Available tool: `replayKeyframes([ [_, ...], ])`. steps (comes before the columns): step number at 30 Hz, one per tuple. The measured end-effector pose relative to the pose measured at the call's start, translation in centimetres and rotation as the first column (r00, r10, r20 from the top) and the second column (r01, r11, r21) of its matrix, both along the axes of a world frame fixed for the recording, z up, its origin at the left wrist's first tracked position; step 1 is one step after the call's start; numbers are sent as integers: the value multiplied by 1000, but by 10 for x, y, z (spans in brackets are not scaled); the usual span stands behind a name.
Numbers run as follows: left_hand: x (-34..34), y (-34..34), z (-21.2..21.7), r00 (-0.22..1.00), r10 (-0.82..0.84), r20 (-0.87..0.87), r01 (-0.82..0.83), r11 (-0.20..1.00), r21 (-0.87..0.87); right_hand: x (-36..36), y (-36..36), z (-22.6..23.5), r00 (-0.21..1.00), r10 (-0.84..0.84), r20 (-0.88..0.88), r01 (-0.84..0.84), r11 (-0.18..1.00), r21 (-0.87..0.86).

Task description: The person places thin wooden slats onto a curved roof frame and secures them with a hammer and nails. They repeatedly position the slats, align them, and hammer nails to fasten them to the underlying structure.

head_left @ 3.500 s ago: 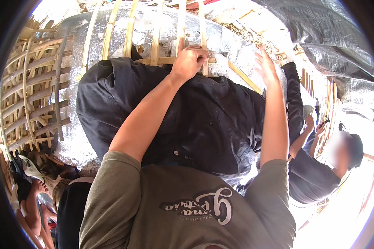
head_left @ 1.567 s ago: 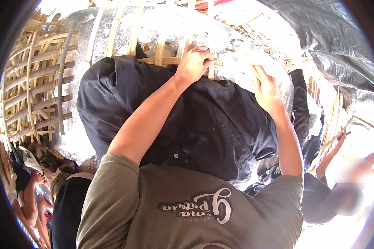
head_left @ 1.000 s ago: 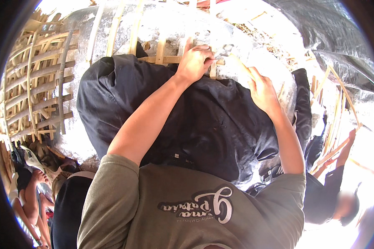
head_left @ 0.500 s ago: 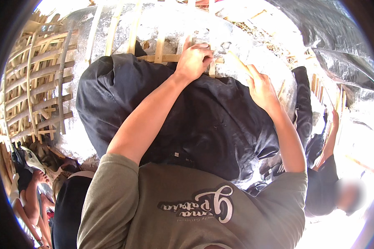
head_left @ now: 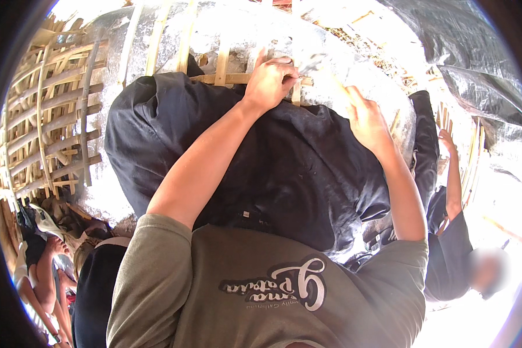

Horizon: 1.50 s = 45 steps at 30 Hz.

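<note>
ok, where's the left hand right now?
Head view, upper centre: the left hand grips a bamboo strip on the silver-wrapped frame, just above the black cloth.

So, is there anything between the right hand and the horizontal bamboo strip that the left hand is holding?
Nothing visible blocks it. The left hand grips the horizontal bamboo strip on the silver-covered frame. The right hand rests open beside it, at the edge of the black cloth; only bare foil and an upright strip lie between.
</note>
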<state>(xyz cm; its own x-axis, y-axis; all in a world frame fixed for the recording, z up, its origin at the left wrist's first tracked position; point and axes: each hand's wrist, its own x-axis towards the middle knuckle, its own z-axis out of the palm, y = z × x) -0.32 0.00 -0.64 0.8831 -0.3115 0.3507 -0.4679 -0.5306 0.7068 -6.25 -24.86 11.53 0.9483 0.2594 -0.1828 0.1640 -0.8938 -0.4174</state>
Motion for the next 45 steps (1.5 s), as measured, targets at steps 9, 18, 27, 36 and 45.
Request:
replayKeyframes([
  [9,0,0,1,1000,11,12,-11,1000,4,-2,4,6,999,32,-25,-35,991,-128],
  [18,0,1,-1,1000,-2,7,2,1000,15,0,5,8,999,50,8,-48,989,-137],
  [27,0,-1,-1,999,17,45,-16,999,-37,14,-2,24,976,-203,83,173,946,276],
  [36,1,-1,3,1000,-1,-7,1,999,-39,13,23,17,979,-200,-39,201,919,338],
  [45,0,-3,14,998,-8,-59,10,999,34,46,41,-46,990,-87,111,60,971,230],
])
